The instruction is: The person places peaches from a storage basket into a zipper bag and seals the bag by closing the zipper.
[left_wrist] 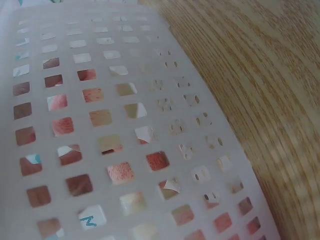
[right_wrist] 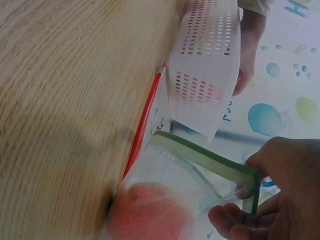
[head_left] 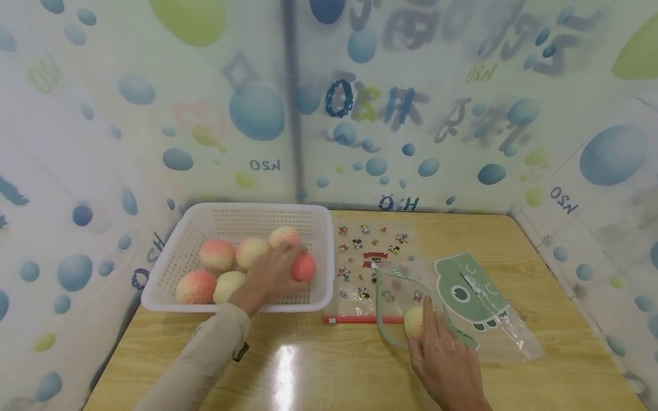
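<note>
In the head view my left hand (head_left: 272,273), slightly blurred, reaches into the white basket (head_left: 236,309) and grips a red peach (head_left: 303,267) near its right end. Several other pink and cream peaches (head_left: 217,254) lie around it. My right hand (head_left: 446,357) holds the green-edged mouth of a clear zip bag (head_left: 465,288) printed with a green cartoon dinosaur. The right wrist view has thumb and fingers pinching that green edge (right_wrist: 205,157), with the mouth spread apart. Inside the bag rests one peach (right_wrist: 150,212). Only the basket's slotted wall (left_wrist: 100,65) fills the left wrist view, hiding the left hand.
A second clear bag (head_left: 367,245), with cartoon figures and a red zip slider strip (head_left: 360,320), lies flat between basket and dinosaur bag, partly under the latter. Patterned curtains (head_left: 360,114) enclose the wooden table (head_left: 308,371) at the back and sides.
</note>
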Available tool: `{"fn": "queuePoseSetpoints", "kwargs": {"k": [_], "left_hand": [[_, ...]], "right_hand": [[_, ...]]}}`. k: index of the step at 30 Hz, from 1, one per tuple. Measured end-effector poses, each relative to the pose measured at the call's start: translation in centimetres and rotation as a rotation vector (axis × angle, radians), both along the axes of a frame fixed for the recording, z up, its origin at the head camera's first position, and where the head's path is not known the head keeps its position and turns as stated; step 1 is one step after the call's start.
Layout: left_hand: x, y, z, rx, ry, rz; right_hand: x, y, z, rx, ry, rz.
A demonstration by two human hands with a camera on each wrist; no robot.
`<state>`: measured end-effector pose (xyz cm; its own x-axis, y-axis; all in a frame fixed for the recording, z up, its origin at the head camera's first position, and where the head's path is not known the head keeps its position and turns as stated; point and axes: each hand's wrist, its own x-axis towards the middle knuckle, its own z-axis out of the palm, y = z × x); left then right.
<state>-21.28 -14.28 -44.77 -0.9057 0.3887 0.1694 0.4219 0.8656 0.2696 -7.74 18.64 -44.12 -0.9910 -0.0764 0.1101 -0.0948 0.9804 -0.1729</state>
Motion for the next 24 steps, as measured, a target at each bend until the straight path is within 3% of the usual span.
{"fn": "queuePoseSetpoints", "kwargs": {"k": [12,24], "left_hand": [[-0.14,0.36,0.08,0.123,0.203,-0.05],[0.02,0.55,0.63,0.176,0.213,-0.054]], "right_hand": [[-0.1,-0.06,-0.08,-0.038,-0.022,-0.001],[-0.06,-0.02,-0.28,-0.033,0.034,0.014]]}}
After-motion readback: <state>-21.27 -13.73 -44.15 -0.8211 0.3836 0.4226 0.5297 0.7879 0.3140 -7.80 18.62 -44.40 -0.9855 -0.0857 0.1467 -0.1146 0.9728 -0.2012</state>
